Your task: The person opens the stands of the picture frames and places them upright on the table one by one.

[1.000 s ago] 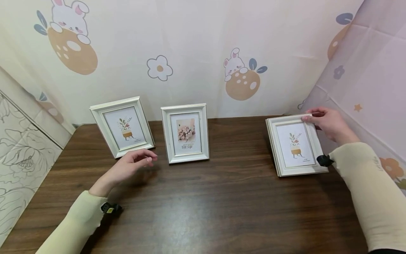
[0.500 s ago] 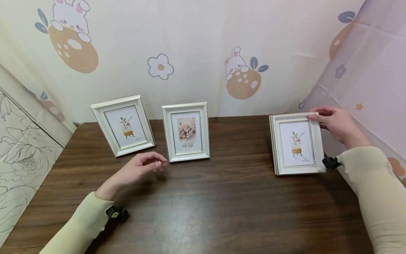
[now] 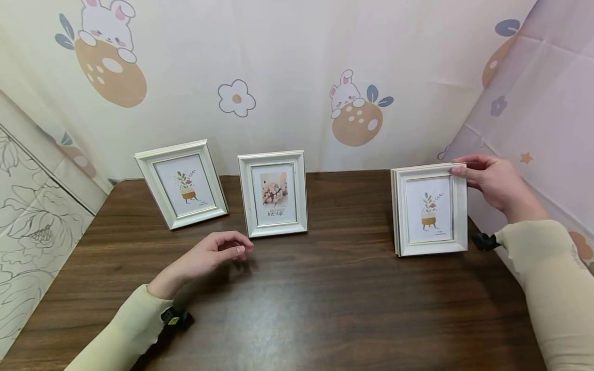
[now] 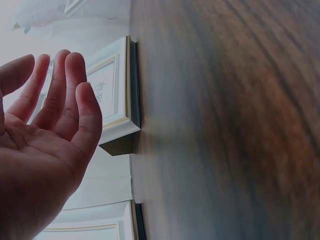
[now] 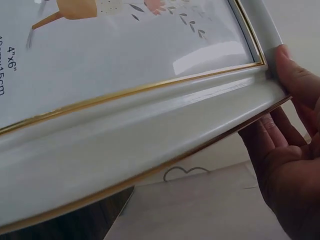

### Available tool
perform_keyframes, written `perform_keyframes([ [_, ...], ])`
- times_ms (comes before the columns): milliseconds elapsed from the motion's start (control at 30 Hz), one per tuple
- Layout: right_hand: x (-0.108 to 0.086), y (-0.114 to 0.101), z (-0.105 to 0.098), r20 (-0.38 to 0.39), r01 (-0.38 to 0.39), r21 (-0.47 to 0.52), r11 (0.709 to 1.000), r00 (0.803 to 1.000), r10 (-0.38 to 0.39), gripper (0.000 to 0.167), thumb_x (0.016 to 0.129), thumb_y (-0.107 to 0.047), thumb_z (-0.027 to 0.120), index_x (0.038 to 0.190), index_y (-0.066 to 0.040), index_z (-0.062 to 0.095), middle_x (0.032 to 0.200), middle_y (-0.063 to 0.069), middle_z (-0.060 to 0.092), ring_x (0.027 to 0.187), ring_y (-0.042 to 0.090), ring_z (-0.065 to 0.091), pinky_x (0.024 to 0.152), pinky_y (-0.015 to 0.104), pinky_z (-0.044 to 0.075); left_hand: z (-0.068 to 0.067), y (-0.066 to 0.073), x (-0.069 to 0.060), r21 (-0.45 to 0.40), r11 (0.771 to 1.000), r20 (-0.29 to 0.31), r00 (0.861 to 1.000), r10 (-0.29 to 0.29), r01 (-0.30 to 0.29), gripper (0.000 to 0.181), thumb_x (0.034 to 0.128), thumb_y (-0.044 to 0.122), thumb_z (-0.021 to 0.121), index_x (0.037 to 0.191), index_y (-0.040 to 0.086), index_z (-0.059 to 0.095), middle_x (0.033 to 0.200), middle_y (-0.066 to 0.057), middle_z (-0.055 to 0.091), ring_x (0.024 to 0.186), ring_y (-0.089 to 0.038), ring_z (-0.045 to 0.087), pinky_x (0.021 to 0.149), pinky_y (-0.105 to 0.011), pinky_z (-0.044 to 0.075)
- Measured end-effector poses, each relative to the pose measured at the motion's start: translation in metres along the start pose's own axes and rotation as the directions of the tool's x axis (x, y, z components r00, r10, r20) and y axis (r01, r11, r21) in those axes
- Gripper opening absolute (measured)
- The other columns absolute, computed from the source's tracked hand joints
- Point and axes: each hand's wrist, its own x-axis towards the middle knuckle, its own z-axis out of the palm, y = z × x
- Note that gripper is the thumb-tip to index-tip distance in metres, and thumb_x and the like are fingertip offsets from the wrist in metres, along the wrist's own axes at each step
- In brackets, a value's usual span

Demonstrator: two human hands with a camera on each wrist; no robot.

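Note:
My right hand (image 3: pixel 503 188) pinches the upper right corner of a white picture frame (image 3: pixel 459 216), thumb on the front and fingers behind, as the right wrist view also shows. This frame stands nearly upright at the table's right side and bears a potted-plant print. Doubled edges run along its left side; whether a second frame is behind it I cannot tell. My left hand (image 3: pixel 209 257) hovers over the table with loosely bent fingers, holding nothing. Nearest to it is the middle white picture frame (image 3: pixel 244 198) with a flower photo, which leans back on its stand.
Another white picture frame (image 3: pixel 160 198) with a plant print stands angled at the left. All stand on a dark wooden table (image 3: pixel 325 304). Behind the table hangs a cream curtain (image 3: pixel 287 67) printed with rabbits, and a pale curtain (image 3: pixel 547 129) closes the right side.
The right frame has turned from a tilt to nearly upright, shifting right and then slightly back left in my right hand. My left hand has drifted right and a little toward me.

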Motion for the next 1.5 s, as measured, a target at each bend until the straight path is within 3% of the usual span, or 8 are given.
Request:
perform_keyframes([
  [233,-0.009,-0.004,0.009,0.024,0.068,0.289,0.955,0.997,-0.078,0.021,0.088,0.006,0.071,0.101,-0.01,0.077,0.093,-0.002,0.071,0.081,0.008,0.069,0.07,0.02,0.056,0.002,0.0,0.0,-0.001,1.0,0.007,1.0,0.007,-0.007,0.021,0.1031,0.014,0.055,0.116,0.0,0.065,0.102,-0.023,0.067,0.094,-0.037,0.063,0.081,-0.043,0.054],
  [533,-0.017,-0.011,0.024,0.0,0.152,0.439,0.886,0.986,-0.169,0.023,0.088,0.015,0.065,0.101,-0.001,0.075,0.093,0.004,0.07,0.08,0.012,0.07,0.069,0.023,0.058,0.002,0.001,0.001,0.0,1.0,0.001,1.0,0.014,-0.014,0.021,0.1029,0.014,0.056,0.116,0.0,0.065,0.103,-0.023,0.067,0.094,-0.034,0.064,0.082,-0.044,0.054],
  [700,-0.022,-0.016,0.033,-0.004,0.203,0.501,0.842,0.973,-0.232,0.025,0.088,0.019,0.062,0.101,0.003,0.074,0.092,0.007,0.072,0.08,0.014,0.071,0.068,0.025,0.058,0.001,0.002,0.0,0.035,0.999,-0.027,1.0,-0.008,0.009,0.021,0.1029,0.016,0.056,0.116,0.003,0.066,0.103,-0.02,0.068,0.095,-0.034,0.064,0.082,-0.038,0.053],
  [800,-0.025,-0.019,0.038,0.0,0.23,0.565,0.792,0.96,-0.279,0.025,0.088,0.022,0.058,0.101,0.006,0.073,0.092,0.01,0.072,0.08,0.016,0.071,0.066,0.026,0.058,0.0,0.002,0.0,0.058,0.998,-0.042,0.999,-0.012,0.015,0.021,0.1029,0.017,0.057,0.116,0.004,0.067,0.103,-0.019,0.068,0.097,-0.036,0.064,0.082,-0.036,0.053],
  [933,-0.029,-0.022,0.043,0.027,0.241,0.671,0.701,0.937,-0.349,0.026,0.088,0.026,0.052,0.102,0.012,0.07,0.091,0.015,0.072,0.08,0.02,0.072,0.065,0.028,0.059,-0.001,0.003,0.0,0.061,0.998,-0.062,0.998,-0.019,0.022,0.021,0.1027,0.019,0.057,0.115,0.006,0.067,0.103,-0.019,0.067,0.098,-0.039,0.063,0.083,-0.041,0.052],
  [1100,-0.034,-0.025,0.05,0.033,0.248,0.738,0.628,0.916,-0.4,0.027,0.088,0.029,0.049,0.101,0.015,0.068,0.091,0.018,0.072,0.08,0.022,0.072,0.065,0.029,0.059,-0.002,0.004,0.002,0.052,0.998,-0.104,0.994,-0.015,0.02,0.018,0.1016,0.019,0.059,0.113,0.009,0.068,0.103,-0.02,0.067,0.098,-0.041,0.062,0.083,-0.042,0.052],
  [1300,-0.042,-0.033,0.063,0.037,0.25,0.768,0.59,0.901,-0.431,0.025,0.087,0.028,0.051,0.102,0.016,0.067,0.093,0.02,0.072,0.082,0.024,0.071,0.066,0.029,0.059,-0.004,0.002,0.004,0.023,1.0,-0.186,0.982,0.012,-0.008,0.017,0.1005,0.013,0.06,0.111,0.001,0.066,0.108,-0.024,0.066,0.099,-0.037,0.063,0.084,-0.039,0.053],
  [1500,-0.048,-0.041,0.076,0.029,0.271,0.789,0.551,0.88,-0.474,0.023,0.085,0.028,0.055,0.101,0.016,0.067,0.095,0.022,0.072,0.083,0.024,0.071,0.064,0.028,0.057,-0.004,-0.002,0.007,0.007,1.0,-0.282,0.959,0.021,-0.02,0.016,0.1004,0.01,0.059,0.108,-0.003,0.064,0.109,-0.027,0.064,0.1,-0.039,0.061,0.085,-0.038,0.051],
])
